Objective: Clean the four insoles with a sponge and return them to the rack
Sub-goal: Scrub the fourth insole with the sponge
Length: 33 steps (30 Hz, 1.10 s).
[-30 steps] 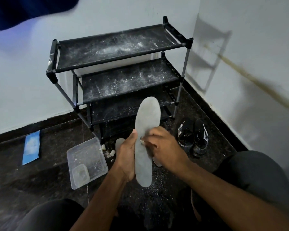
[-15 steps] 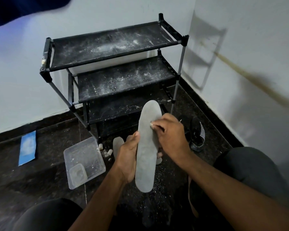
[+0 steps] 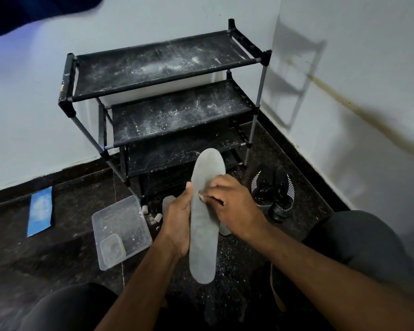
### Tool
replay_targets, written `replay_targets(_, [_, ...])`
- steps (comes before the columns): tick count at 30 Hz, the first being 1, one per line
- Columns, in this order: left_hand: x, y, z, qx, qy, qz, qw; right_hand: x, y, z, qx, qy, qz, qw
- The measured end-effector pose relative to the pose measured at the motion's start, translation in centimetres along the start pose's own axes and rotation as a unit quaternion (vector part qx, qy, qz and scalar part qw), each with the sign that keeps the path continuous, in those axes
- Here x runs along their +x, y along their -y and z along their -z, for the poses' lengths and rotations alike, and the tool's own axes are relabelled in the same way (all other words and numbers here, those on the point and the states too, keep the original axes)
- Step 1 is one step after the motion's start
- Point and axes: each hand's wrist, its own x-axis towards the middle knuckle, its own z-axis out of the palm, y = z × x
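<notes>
Dusty black rack (image 3: 167, 91) stands in the corner. At lower centre, left hand (image 3: 178, 223) grips the grey insole (image 3: 204, 223) upright; right hand (image 3: 232, 206) pinches a small sponge (image 3: 202, 196) against it. Better to rub along the whole length, supporting the back firmly.

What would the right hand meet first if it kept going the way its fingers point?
The right hand points left across the long grey foam insole; just past it is probably the left hand gripping the insole's edge.
</notes>
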Motion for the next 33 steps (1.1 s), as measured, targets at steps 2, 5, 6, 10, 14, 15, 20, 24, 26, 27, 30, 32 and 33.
replay_targets(2, [-0.1, 0.1, -0.1, 0.006, 0.002, -0.001, 1.0, 0.3, -0.4, 0.1, 0.004, -0.02, 0.001, 1.0])
replay_targets(5, [-0.2, 0.1, -0.3, 0.019, 0.013, 0.01, 1.0, 1.1, -1.5, 0.8, 0.003, -0.101, -0.096, 0.99])
replay_targets(6, [-0.2, 0.2, -0.4, 0.014, 0.017, 0.016, 1.0, 1.1, -1.2, 0.8, -0.012, -0.1, -0.089, 0.991])
replay_targets(10, [-0.4, 0.2, -0.6, -0.007, 0.028, 0.04, 0.999, -0.1, 0.4, 0.1, -0.016, -0.005, 0.02, 1.0])
replay_targets(14, [-0.5, 0.3, -0.8, 0.017, 0.04, 0.049, 0.998, 1.3, -1.8, 0.8, 0.013, -0.111, -0.113, 0.987])
replay_targets(15, [-0.6, 0.3, -0.9, 0.016, 0.039, 0.051, 0.998, 1.4, -1.6, 0.8, 0.006, -0.111, -0.105, 0.988])
replay_targets(20, [-0.6, 0.3, -1.0, -0.004, 0.03, 0.047, 0.998, 0.6, -0.4, 0.2, -0.006, -0.042, -0.011, 0.999])
replay_targets(24, [-0.6, 0.4, -0.8, 0.014, 0.032, 0.05, 0.998, 1.6, -1.4, 1.1, -0.002, -0.122, -0.106, 0.987])
replay_targets(26, [-0.7, 0.4, -0.9, -0.001, 0.028, 0.05, 0.998, 0.8, 0.1, 0.6, -0.018, -0.064, -0.031, 0.997])
replay_targets(27, [-0.6, 0.3, -0.9, -0.008, 0.028, 0.049, 0.998, 0.3, 0.6, 0.3, -0.011, -0.037, -0.005, 0.999])
replay_targets(30, [-0.5, 0.4, -0.8, -0.007, 0.015, 0.039, 0.999, 1.2, -0.4, 0.9, -0.001, -0.075, -0.063, 0.995])
replay_targets(32, [-0.4, 0.4, -0.8, -0.01, 0.02, 0.04, 0.999, 1.7, -1.5, 1.7, 0.017, -0.122, -0.13, 0.984])
replay_targets(33, [-0.5, 0.3, -0.8, -0.013, 0.015, 0.041, 0.999, 1.8, -1.7, 2.0, 0.032, -0.137, -0.148, 0.979])
